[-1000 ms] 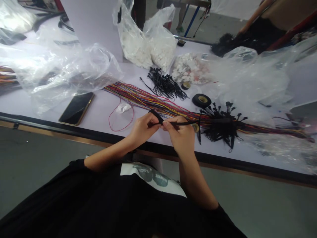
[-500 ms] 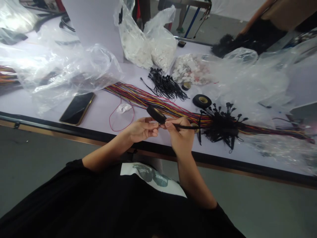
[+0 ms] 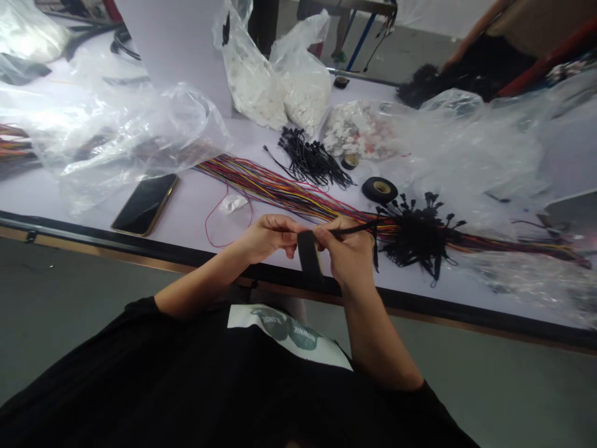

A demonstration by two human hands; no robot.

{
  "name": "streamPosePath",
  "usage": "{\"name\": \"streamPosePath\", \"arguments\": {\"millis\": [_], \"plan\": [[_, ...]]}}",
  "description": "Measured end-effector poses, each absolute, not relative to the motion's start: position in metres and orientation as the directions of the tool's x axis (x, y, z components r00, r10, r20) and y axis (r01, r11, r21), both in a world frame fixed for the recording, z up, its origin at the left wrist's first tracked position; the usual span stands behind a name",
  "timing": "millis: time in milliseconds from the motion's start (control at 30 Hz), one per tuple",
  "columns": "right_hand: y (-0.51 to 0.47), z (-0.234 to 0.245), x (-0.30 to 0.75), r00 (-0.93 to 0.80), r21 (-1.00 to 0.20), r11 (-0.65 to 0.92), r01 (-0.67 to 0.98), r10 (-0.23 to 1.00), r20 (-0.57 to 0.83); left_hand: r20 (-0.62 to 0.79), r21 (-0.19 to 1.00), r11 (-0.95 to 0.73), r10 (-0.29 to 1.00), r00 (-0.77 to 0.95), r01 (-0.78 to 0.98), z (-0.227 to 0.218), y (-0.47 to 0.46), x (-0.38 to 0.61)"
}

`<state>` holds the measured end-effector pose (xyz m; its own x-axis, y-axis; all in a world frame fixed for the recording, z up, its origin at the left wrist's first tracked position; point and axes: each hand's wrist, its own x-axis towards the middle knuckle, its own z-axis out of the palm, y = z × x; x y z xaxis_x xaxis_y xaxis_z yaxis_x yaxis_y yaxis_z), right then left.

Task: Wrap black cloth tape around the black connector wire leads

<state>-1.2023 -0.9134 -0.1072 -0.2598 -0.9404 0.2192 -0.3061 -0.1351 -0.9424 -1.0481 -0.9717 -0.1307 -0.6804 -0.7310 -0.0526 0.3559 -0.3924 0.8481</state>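
Note:
A roll of black tape [image 3: 310, 256] hangs on edge between my two hands, close to the fingertips. My left hand [image 3: 273, 239] is closed, thumb and fingers pinched together at the roll's upper left; what lies in the pinch is too small to make out. My right hand [image 3: 349, 254] grips a black-taped wire bundle [image 3: 357, 229], its thumb and forefinger pressed together just right of the roll. The bundle runs right toward a cluster of black connectors [image 3: 417, 233]. Behind my hands lies a long bunch of coloured wires [image 3: 280, 193].
A phone [image 3: 145, 204] lies at the left. Behind are a pile of short black leads [image 3: 314, 158], another black tape roll [image 3: 380, 189] and clear bags of white parts [image 3: 305, 93]. Plastic sheeting [image 3: 125, 137] covers some wires. Another person's arm [image 3: 480, 31] shows at the far right.
The tape roll has swung from above my fingers down toward me, below them. My right hand has shifted slightly right. A red sleeve has appeared at the far right.

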Motion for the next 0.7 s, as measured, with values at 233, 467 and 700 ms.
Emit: {"name": "streamPosePath", "arguments": {"millis": [233, 467, 700], "plan": [[-0.911, -0.088, -1.210, -0.063, -0.759, -0.336, -0.557, -0.894, 0.443, 0.079, 0.975, -0.105, -0.664, -0.744, 0.197, -0.107, -0.975, -1.033], [-0.910, -0.093, -1.206, -0.100, -0.660, -0.368, -0.655, -0.824, 0.558, 0.142, 0.982, 0.188, -0.763, -0.631, -0.006, -0.100, -0.963, -1.037], [-0.906, -0.101, -1.190, -0.234, -0.739, -0.358, -0.571, -0.792, 0.564, 0.369, 0.846, 0.513, -0.758, -0.537, -0.143, -0.108, -0.959, -1.040]]}}
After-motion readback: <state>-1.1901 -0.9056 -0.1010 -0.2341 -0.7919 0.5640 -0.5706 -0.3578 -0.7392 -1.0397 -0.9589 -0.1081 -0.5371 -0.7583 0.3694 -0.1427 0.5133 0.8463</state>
